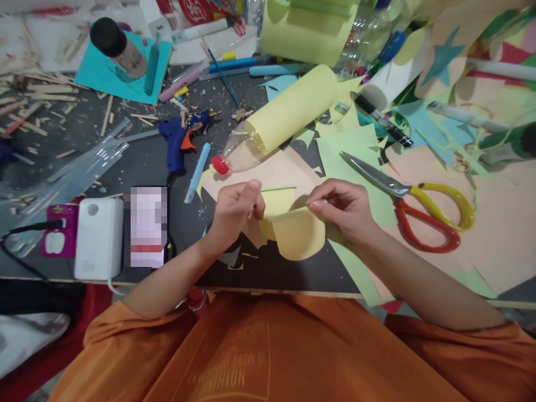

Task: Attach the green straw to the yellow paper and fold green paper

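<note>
My left hand [237, 209] is closed, thumb on top, above the near table edge; what its curled fingers hold is hidden. A thin green paper strip [280, 188] runs right from beside its thumb; I cannot tell if it is gripped. Thumb and finger of my right hand [345, 206] pinch the end of a thin pale paper strip [288, 213] that stretches toward my left hand. Beneath it lies a yellow paper piece with a rounded edge [300, 237]. Just beyond my hands a clear plastic bottle [243, 148] lies wrapped in yellow paper [295, 109], its red cap [220, 164] pointing left.
Large scissors [397, 192] lie partly open on paper sheets at right. Left are a blue glue gun [173, 145], a light-blue marker [197, 173], a phone [147, 226] and a white power bank [99, 239]. Wooden sticks [52, 89] and paper scraps litter the table.
</note>
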`<state>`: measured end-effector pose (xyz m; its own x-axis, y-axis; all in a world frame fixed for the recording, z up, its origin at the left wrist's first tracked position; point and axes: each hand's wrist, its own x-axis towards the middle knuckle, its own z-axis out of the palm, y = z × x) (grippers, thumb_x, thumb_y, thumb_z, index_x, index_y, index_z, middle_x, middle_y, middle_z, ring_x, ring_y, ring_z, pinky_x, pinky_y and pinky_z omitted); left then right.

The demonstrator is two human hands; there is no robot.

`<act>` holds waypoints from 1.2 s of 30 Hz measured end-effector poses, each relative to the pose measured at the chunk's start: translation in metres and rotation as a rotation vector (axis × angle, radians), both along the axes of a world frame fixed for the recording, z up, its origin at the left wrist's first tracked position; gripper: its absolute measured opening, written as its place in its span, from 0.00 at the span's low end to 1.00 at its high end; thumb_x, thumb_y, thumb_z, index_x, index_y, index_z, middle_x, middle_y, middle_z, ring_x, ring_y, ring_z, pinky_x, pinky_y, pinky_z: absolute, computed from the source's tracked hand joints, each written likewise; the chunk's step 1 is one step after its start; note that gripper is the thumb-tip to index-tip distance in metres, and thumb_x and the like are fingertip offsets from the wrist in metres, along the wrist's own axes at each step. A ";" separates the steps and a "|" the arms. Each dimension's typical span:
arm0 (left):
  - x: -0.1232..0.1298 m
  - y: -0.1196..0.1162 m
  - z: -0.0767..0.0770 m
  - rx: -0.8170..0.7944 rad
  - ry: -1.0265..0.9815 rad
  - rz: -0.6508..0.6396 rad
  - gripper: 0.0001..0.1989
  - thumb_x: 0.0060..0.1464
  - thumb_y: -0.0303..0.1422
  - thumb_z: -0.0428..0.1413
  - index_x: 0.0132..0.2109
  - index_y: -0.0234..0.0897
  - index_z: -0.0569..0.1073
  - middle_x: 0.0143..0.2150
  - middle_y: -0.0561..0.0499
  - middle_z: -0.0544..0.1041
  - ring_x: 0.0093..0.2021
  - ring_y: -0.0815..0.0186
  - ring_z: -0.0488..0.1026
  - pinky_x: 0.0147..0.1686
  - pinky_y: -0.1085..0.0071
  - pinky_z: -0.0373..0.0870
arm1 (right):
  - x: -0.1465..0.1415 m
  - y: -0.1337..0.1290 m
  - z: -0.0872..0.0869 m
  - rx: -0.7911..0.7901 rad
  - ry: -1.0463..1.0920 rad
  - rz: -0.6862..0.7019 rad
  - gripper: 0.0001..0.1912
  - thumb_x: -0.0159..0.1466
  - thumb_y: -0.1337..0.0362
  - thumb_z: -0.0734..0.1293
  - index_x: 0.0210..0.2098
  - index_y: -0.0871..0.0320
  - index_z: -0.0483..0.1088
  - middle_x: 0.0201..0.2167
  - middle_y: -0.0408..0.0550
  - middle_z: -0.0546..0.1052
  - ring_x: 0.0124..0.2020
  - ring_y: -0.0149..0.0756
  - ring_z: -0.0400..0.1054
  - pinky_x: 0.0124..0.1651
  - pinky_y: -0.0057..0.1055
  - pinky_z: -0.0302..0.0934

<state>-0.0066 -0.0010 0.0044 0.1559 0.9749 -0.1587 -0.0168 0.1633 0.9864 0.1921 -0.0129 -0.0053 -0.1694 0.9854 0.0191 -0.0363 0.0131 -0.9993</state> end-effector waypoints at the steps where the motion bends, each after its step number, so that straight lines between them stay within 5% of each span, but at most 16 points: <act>1: 0.000 0.000 0.001 -0.010 0.001 -0.026 0.27 0.58 0.47 0.52 0.17 0.37 0.59 0.15 0.55 0.66 0.18 0.75 0.61 0.22 0.75 0.60 | 0.000 -0.001 -0.001 0.005 -0.003 0.009 0.09 0.57 0.57 0.73 0.25 0.54 0.74 0.20 0.41 0.74 0.18 0.27 0.61 0.19 0.27 0.56; 5: 0.000 0.001 0.009 -0.166 0.030 -0.322 0.19 0.48 0.48 0.61 0.27 0.35 0.71 0.22 0.55 0.70 0.21 0.75 0.65 0.21 0.77 0.61 | -0.003 -0.004 -0.002 0.017 -0.005 0.071 0.07 0.57 0.60 0.73 0.26 0.55 0.74 0.23 0.42 0.76 0.22 0.28 0.67 0.22 0.26 0.60; 8: 0.002 -0.001 0.014 -0.291 0.085 -0.592 0.16 0.53 0.45 0.58 0.31 0.36 0.71 0.21 0.58 0.66 0.20 0.75 0.65 0.18 0.79 0.60 | -0.003 -0.003 -0.002 0.027 0.010 0.089 0.04 0.57 0.63 0.73 0.28 0.55 0.74 0.25 0.42 0.77 0.26 0.30 0.71 0.26 0.27 0.64; 10: 0.002 -0.002 0.015 -0.319 0.094 -0.651 0.16 0.55 0.44 0.56 0.28 0.36 0.68 0.20 0.59 0.63 0.19 0.75 0.65 0.18 0.80 0.61 | -0.003 -0.001 -0.001 0.026 0.024 0.032 0.03 0.58 0.66 0.72 0.30 0.54 0.74 0.27 0.42 0.77 0.29 0.30 0.72 0.31 0.28 0.67; 16: 0.001 -0.002 0.011 -0.340 0.103 -0.633 0.17 0.55 0.44 0.55 0.26 0.36 0.66 0.22 0.57 0.65 0.20 0.73 0.68 0.16 0.80 0.62 | 0.000 0.008 0.001 -0.026 -0.047 -0.160 0.05 0.58 0.65 0.71 0.28 0.54 0.71 0.24 0.40 0.76 0.26 0.31 0.72 0.32 0.32 0.70; 23: 0.002 -0.003 0.009 -0.269 0.070 -0.571 0.18 0.55 0.42 0.55 0.24 0.37 0.64 0.19 0.59 0.61 0.17 0.75 0.63 0.17 0.78 0.64 | 0.002 0.012 0.001 -0.093 -0.038 -0.153 0.12 0.58 0.54 0.72 0.27 0.53 0.69 0.19 0.39 0.76 0.19 0.30 0.69 0.24 0.31 0.67; 29: 0.000 -0.002 0.008 -0.220 0.135 -0.493 0.15 0.56 0.41 0.55 0.26 0.37 0.67 0.21 0.56 0.66 0.21 0.72 0.69 0.16 0.80 0.63 | 0.006 0.010 -0.002 -0.184 -0.014 -0.082 0.20 0.60 0.46 0.68 0.23 0.53 0.64 0.12 0.36 0.70 0.11 0.27 0.59 0.15 0.27 0.54; 33: 0.001 -0.002 0.006 -0.201 0.109 -0.505 0.18 0.56 0.44 0.55 0.26 0.37 0.64 0.20 0.56 0.66 0.20 0.73 0.69 0.15 0.80 0.62 | 0.003 0.005 -0.005 -0.076 -0.027 -0.127 0.28 0.63 0.43 0.63 0.15 0.53 0.58 0.15 0.43 0.70 0.17 0.30 0.62 0.21 0.32 0.57; 36: 0.001 -0.004 0.005 -0.256 0.100 -0.501 0.17 0.57 0.47 0.53 0.31 0.38 0.65 0.22 0.54 0.70 0.19 0.71 0.70 0.13 0.80 0.61 | 0.001 0.005 -0.005 -0.017 -0.033 -0.096 0.25 0.60 0.39 0.64 0.22 0.53 0.69 0.24 0.45 0.75 0.26 0.34 0.68 0.28 0.34 0.62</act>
